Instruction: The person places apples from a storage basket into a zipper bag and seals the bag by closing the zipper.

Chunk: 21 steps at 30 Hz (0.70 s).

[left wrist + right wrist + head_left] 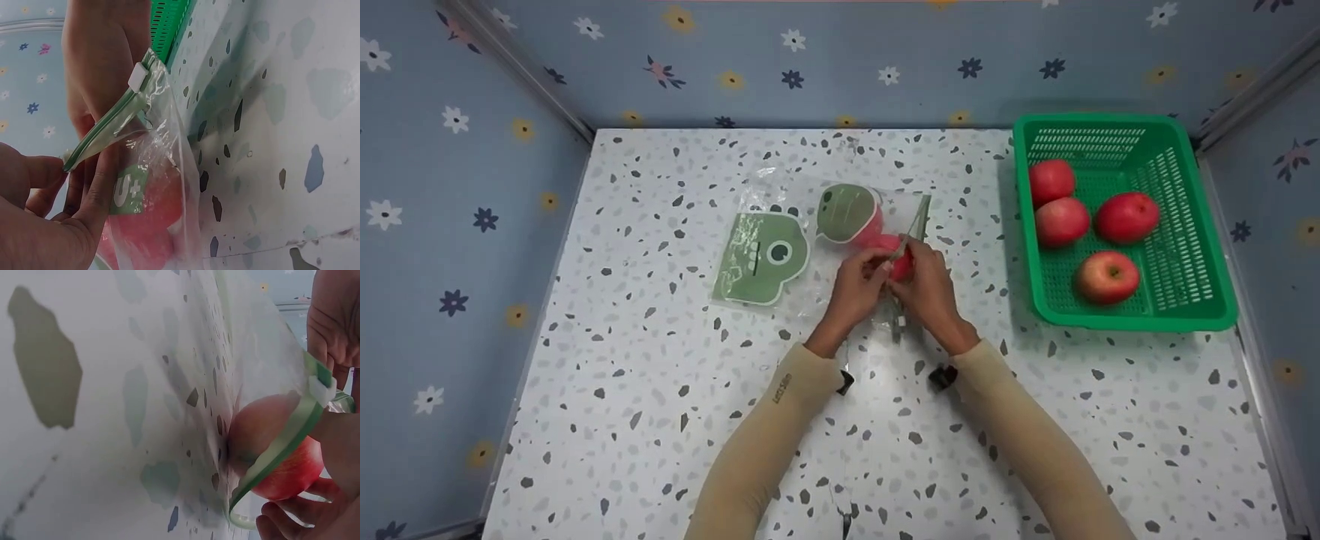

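Blue flower-patterned walls (855, 97) on three sides; grey corner trim (523, 81); white tabletop (622, 420), grey-speckled.

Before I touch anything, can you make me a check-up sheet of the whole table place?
Surface: white speckled table.
Job's things: clear plastic zip bag with a green print, a round red apple near its mouth; green cartoon face on clear plastic to the left, unclear if joined; four round reddish apples in a green plastic basket on the right.
Clutter: nothing seen.
Hands: left hand and right hand both hold the bag near its green zip edge.
Cables: nothing seen for certain.
Surroundings: blue flowered walls.
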Each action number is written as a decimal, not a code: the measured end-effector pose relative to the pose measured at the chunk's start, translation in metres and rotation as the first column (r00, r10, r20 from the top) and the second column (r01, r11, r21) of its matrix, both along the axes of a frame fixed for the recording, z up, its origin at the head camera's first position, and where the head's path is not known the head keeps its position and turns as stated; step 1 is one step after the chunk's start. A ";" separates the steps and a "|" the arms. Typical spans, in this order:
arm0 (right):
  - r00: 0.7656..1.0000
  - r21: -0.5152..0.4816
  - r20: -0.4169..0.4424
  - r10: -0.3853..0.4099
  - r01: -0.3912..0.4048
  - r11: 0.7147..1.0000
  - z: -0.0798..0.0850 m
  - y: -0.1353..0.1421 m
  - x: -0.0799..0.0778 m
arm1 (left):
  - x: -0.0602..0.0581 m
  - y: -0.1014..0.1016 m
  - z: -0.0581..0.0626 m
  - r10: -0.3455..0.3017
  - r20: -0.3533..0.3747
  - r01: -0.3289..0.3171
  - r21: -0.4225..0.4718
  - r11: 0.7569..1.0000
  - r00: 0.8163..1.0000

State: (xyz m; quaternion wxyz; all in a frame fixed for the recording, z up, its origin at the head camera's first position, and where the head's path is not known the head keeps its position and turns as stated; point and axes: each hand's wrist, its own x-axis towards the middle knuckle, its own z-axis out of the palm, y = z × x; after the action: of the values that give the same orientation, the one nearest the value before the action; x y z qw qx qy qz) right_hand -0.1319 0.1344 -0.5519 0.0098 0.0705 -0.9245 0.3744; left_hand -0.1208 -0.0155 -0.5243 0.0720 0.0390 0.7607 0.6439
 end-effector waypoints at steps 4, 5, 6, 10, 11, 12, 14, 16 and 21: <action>1.000 0.084 -0.016 0.007 -0.006 0.996 0.001 0.004 0.002 | -0.001 0.000 -0.001 0.001 -0.001 -0.001 0.016 1.000 1.000; 1.000 0.099 -0.017 0.012 -0.010 0.995 0.002 0.005 0.003 | -0.001 -0.001 -0.001 0.001 -0.002 -0.001 0.027 1.000 1.000; 1.000 0.114 -0.016 0.016 -0.014 0.993 0.002 0.006 0.003 | -0.001 -0.001 -0.002 0.001 -0.002 -0.001 0.037 0.999 1.000; 1.000 0.158 0.000 0.019 -0.019 0.987 0.004 0.009 0.005 | -0.001 -0.001 -0.003 -0.001 0.008 0.000 0.067 0.998 1.000; 1.000 0.167 0.008 0.016 -0.017 0.986 0.005 0.009 0.006 | 0.000 -0.001 -0.003 -0.001 0.010 0.001 0.068 0.998 1.000; 1.000 0.176 0.014 0.009 -0.011 0.984 0.005 0.008 0.005 | 0.000 -0.001 -0.003 -0.001 0.011 0.001 0.065 0.998 1.000; 1.000 0.186 0.019 -0.006 0.002 0.983 0.004 0.007 0.004 | 0.000 -0.001 -0.003 0.001 0.015 -0.002 0.066 0.998 1.000; 1.000 0.192 0.021 -0.019 0.015 0.981 0.003 0.006 0.002 | 0.000 0.000 -0.003 0.001 0.014 -0.002 0.052 0.999 1.000; 1.000 0.218 -0.016 -0.014 0.017 0.976 -0.001 0.004 -0.002 | 0.001 0.001 -0.004 -0.001 -0.029 0.001 0.016 1.000 1.000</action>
State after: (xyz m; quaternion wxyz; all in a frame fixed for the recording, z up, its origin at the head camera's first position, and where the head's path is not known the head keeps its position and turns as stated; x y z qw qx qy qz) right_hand -0.1342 0.1380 -0.5525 0.0114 0.0667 -0.9604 0.2702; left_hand -0.1201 -0.0149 -0.5278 0.0611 0.0493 0.7564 0.6494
